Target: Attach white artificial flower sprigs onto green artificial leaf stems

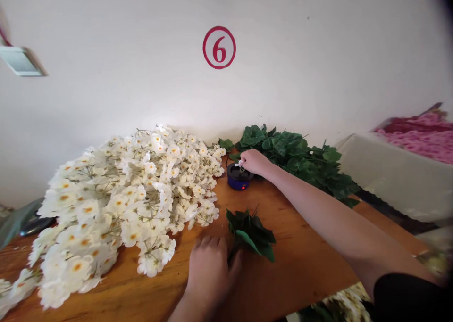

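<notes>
My right hand [256, 162] is closed in a pinch over a small round dark blue pot [238, 183] with a lit red light on its front. Something small and white sticks out from its fingertips, too small to name. My left hand [211, 270] rests low on the wooden table, beside a small bunch of dark green leaves [253, 235]. The stem end of that bunch passes by its thumb and fingers; whether they grip it is hidden. Left of both hands lies a large heap of white flowers [130, 190] with orange centres.
Behind my right forearm a pile of green leaves [290, 154] lies along the wall. Pink material [421, 136] tops a pale covered stack at the right. More pale flowers [348, 303] show below the table's front edge. A red circled 6 [219, 47] marks the wall.
</notes>
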`<state>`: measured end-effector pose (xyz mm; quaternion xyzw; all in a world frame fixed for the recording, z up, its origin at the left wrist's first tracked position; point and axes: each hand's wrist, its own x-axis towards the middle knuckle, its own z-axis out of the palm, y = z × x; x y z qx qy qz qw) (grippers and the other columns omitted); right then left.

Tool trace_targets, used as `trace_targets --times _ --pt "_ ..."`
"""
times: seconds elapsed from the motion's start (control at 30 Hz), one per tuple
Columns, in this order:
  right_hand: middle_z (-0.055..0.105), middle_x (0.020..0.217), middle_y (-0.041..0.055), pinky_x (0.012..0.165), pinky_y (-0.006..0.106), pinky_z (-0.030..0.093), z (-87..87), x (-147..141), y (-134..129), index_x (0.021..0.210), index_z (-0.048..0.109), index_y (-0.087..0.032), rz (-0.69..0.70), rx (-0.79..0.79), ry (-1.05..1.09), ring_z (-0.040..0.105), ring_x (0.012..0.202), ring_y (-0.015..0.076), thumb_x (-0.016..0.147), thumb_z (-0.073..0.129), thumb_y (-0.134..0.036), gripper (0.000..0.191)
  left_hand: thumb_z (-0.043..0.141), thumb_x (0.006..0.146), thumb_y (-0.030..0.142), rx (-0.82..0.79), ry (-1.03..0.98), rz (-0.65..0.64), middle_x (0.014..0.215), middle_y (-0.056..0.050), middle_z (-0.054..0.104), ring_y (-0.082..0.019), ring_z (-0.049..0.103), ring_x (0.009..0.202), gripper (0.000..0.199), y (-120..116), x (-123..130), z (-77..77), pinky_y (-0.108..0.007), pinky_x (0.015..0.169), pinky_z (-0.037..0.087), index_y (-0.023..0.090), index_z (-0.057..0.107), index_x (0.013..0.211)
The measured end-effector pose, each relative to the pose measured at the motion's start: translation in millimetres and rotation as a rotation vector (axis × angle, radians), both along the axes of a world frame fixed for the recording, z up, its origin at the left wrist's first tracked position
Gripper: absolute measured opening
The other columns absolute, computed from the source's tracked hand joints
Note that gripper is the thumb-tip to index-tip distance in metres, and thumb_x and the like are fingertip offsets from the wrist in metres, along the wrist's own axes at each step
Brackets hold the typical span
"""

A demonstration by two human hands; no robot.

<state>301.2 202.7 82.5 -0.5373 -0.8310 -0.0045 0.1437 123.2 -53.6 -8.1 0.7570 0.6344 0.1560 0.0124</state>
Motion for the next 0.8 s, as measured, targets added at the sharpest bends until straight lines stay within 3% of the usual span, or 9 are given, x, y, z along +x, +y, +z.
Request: trace_targets --times 0.13,0.27,0.43,0.53,0.7,0.73,0.8 --pt "0.065 0.07 0.007 0.056 0.027 0.028 2.6 6.0 -3.3 0.065 0.062 -0.016 -0.009 0.035 0.025 0.055 0.065 0.016 0.082 0.064 -0.021 0.019 0.05 0.091 0.022 -0.016 0.037 -0.047 0.077 -0.007 0.068 -0.027 0.064 0.078 0.023 0.1 1.1 -2.6 -0.04 0.072 0.043 0.019 0.066 0.075" --pt "0.063 0.071 0.0053 0.058 0.027 0.031 13.2 17.6 -7.6 0.067 0.061 -0.016 -0.039 0.105 0.104 0.054 0.066 0.0153 0.085 0.061 -0.024 0.02 0.045 0.095 0.023 0.011 0.049 -0.071 0.081 -0.007 0.067 -0.028 0.064 0.079 0.027 -5.2 -6.3 -0.7 -0.042 0.073 0.046 0.019 0.067 0.079" --pt "0.051 0.057 -0.0017 0.057 0.027 0.031 13.7 41.7 -26.8 0.057 0.051 -0.019 -0.114 0.245 0.548 0.047 0.058 0.0128 0.078 0.07 -0.031 0.03 0.049 0.092 0.025 0.08 0.05 -0.043 0.082 -0.007 0.064 -0.028 0.062 0.08 0.018 -16.0 -31.1 6.5 -0.044 0.073 0.049 0.019 0.064 0.084" --pt "0.043 0.051 -0.0042 0.053 0.026 0.028 -7.0 55.1 -50.1 0.053 0.047 -0.019 -0.133 0.151 0.901 0.039 0.052 0.0104 0.073 0.074 -0.037 0.038 0.056 0.086 0.019 0.268 -0.097 -0.081 0.091 -0.01 0.065 -0.026 0.061 0.085 0.013 -24.0 -34.3 23.1 -0.041 0.074 0.05 0.015 0.061 0.098" --pt "0.048 0.05 -0.0044 0.046 0.024 0.024 -58.7 70.8 -89.1 0.054 0.047 -0.019 -0.196 -0.256 1.427 0.039 0.045 0.0079 0.058 0.085 -0.044 0.046 0.059 0.086 0.013 0.522 -0.263 -0.39 0.098 -0.008 0.067 -0.022 0.061 0.094 0.017 -15.1 5.8 60.6 -0.037 0.088 0.05 0.018 0.061 0.103" --pt "0.048 0.048 -0.0046 0.045 0.023 0.023 -68.1 73.2 -94.8 0.054 0.046 -0.019 -0.207 -0.3 1.47 0.038 0.043 0.0073 0.055 0.087 -0.045 0.048 0.059 0.087 0.015 0.531 -0.25 -0.384 0.101 -0.007 0.069 -0.022 0.061 0.097 0.02 -7.5 16.3 65.2 -0.038 0.089 0.049 0.018 0.061 0.107" --pt "0.047 0.046 -0.0053 0.043 0.023 0.022 -84.5 76.7 -103.9 0.053 0.046 -0.019 -0.217 -0.366 1.502 0.035 0.041 0.0063 0.052 0.088 -0.047 0.051 0.058 0.09 0.022 0.488 -0.242 -0.254 0.104 -0.006 0.071 -0.022 0.063 0.097 0.022 11.3 34.1 69.0 -0.038 0.088 0.049 0.02 0.063 0.112"
